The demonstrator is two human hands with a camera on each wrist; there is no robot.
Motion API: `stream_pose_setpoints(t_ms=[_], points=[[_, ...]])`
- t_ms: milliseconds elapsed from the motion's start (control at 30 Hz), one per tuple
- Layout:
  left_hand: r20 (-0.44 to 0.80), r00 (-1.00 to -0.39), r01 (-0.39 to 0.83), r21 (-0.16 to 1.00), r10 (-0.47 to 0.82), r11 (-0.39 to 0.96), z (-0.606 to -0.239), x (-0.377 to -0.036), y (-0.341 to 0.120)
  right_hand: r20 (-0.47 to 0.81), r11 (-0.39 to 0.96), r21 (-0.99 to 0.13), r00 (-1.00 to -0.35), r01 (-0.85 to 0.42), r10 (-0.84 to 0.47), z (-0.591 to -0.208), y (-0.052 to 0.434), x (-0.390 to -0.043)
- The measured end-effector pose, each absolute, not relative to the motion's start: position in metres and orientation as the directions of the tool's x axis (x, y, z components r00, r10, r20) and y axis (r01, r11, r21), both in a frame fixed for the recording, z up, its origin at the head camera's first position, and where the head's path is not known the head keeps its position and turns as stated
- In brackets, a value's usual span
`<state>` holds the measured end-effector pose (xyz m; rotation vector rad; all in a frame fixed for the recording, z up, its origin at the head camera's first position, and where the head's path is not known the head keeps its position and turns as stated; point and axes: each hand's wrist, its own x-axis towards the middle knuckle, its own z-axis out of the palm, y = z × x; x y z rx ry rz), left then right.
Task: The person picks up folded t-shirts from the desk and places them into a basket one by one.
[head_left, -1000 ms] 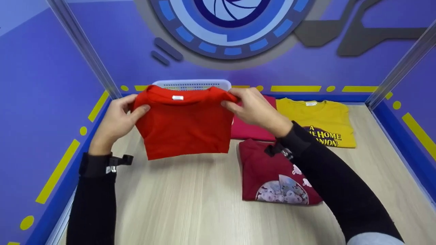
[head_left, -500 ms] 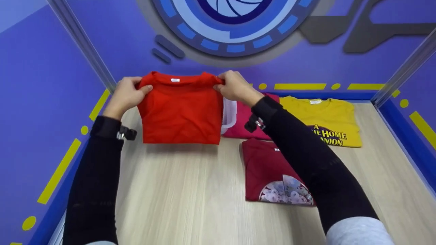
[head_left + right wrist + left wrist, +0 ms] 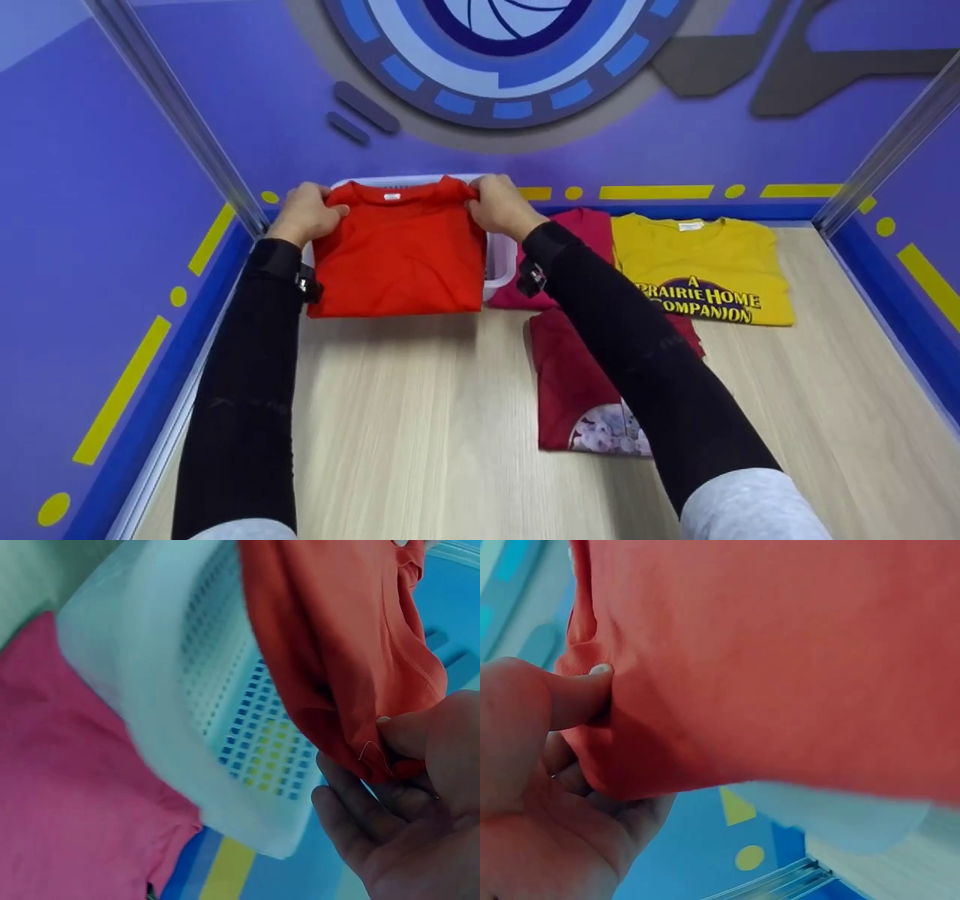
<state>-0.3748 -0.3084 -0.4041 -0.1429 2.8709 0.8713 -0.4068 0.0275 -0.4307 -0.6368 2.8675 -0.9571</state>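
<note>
A red T-shirt [image 3: 401, 259], folded into a rough rectangle with its collar tag showing, hangs between both hands over a white perforated basket [image 3: 501, 262]. My left hand [image 3: 306, 212] pinches its left shoulder between thumb and fingers. At the opposite shoulder, my right hand [image 3: 501, 204] grips the cloth; the right wrist view shows the thumb pressing a bunched corner. Most of the basket is hidden behind the shirt in the head view. In the right wrist view the basket's slotted wall [image 3: 262, 742] lies beside the hanging cloth.
Right of the basket lies a pink folded shirt [image 3: 585, 229], beside a yellow folded shirt [image 3: 697, 255] with printed lettering. A dark red folded shirt [image 3: 570, 382] lies nearer, partly under my right forearm. Blue-purple panels [image 3: 105, 225] wall in the wooden table [image 3: 390, 450].
Both hands have carried the red shirt away from me, raising it and then lowering it over the basket. The folded shirts on the table have stayed put.
</note>
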Motion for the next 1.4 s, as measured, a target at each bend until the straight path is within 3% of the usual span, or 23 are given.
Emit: stream_pose_setpoints(t_ms=[167, 300, 533, 900, 1167, 1400], points=[[-0.2, -0.976, -0.174, 0.501, -0.082, 0.848, -0.412, -0.38, -0.3, 0.096, 0.74, -0.559, -0.916, -0.374, -0.39, -0.447, 0.026, -0.408], [-0.165, -0.982, -0.164, 0.465, -0.097, 0.87, -0.412, -0.385, -0.294, 0.118, 0.757, -0.54, -0.923, -0.368, -0.365, -0.45, 0.022, -0.411], [-0.191, -0.98, -0.115, 0.354, -0.049, 0.928, -0.423, -0.39, -0.284, 0.067, 0.82, -0.367, -0.892, -0.439, -0.447, -0.458, 0.016, -0.413], [-0.268, -0.961, -0.147, 0.31, -0.063, 0.939, -0.425, -0.393, -0.28, 0.065, 0.805, -0.342, -0.867, -0.484, -0.494, -0.464, 0.013, -0.415], [-0.242, -0.968, -0.151, 0.334, -0.07, 0.93, -0.429, -0.397, -0.274, 0.058, 0.848, -0.276, -0.888, -0.453, -0.456, -0.47, 0.014, -0.419], [-0.32, -0.947, -0.148, 0.311, -0.043, 0.939, -0.417, -0.402, -0.28, 0.033, 0.851, -0.312, -0.9, -0.422, -0.435, -0.466, 0.009, -0.424]])
